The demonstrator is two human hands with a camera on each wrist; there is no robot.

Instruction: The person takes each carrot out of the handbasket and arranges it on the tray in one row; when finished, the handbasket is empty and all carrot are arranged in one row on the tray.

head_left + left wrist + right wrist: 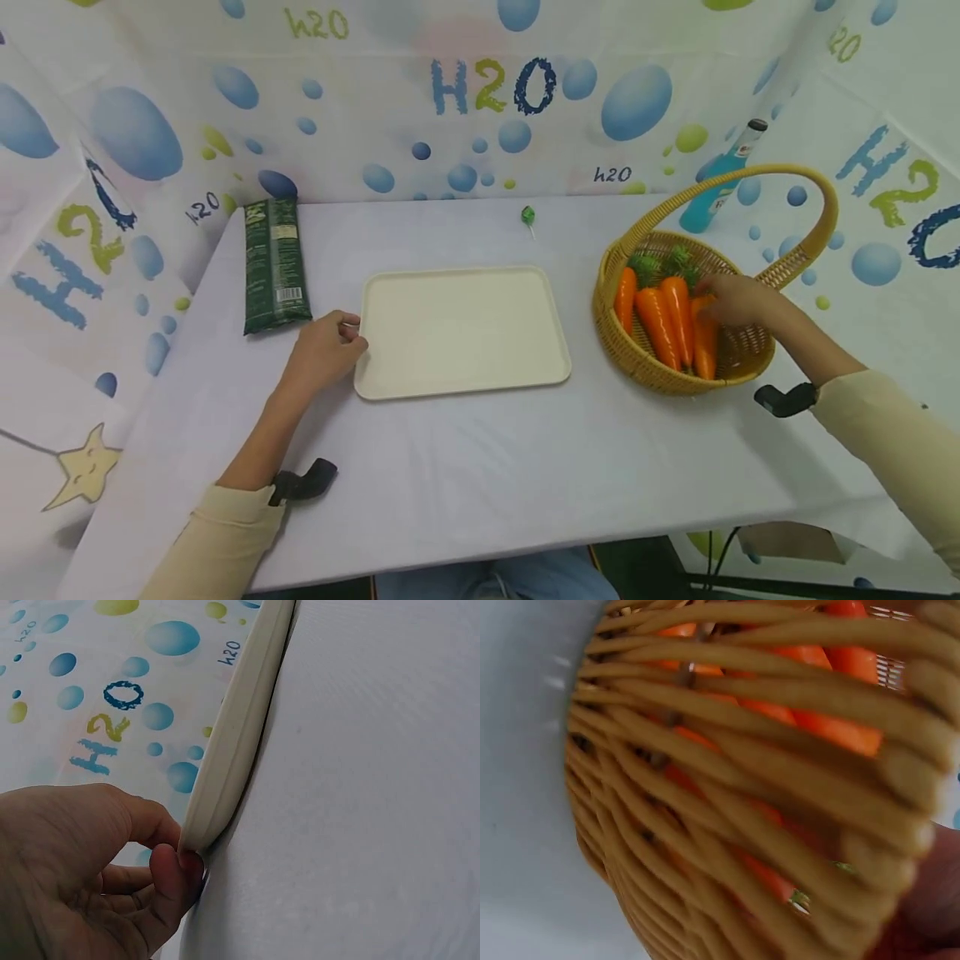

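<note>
My left hand (327,353) pinches the left edge of a cream rectangular tray (465,333) between thumb and fingers. The left wrist view shows the thumb and forefinger at the corner of the tray rim (232,742), which lies close over the white cloth. At the right, my right hand (731,302) reaches into a wicker basket (648,371) and grips the top end of the rightmost orange carrot (706,346). Several other carrots (658,327) with green tops lie beside it. Basket weave (742,757) hides most of this hand in the right wrist view.
A dark green packet (274,267) lies at the back left. A green-wrapped lollipop (528,218) is behind the tray. Behind the basket stands a bottle of blue liquid (708,200), and the tall basket handle (817,229) arches over the right side.
</note>
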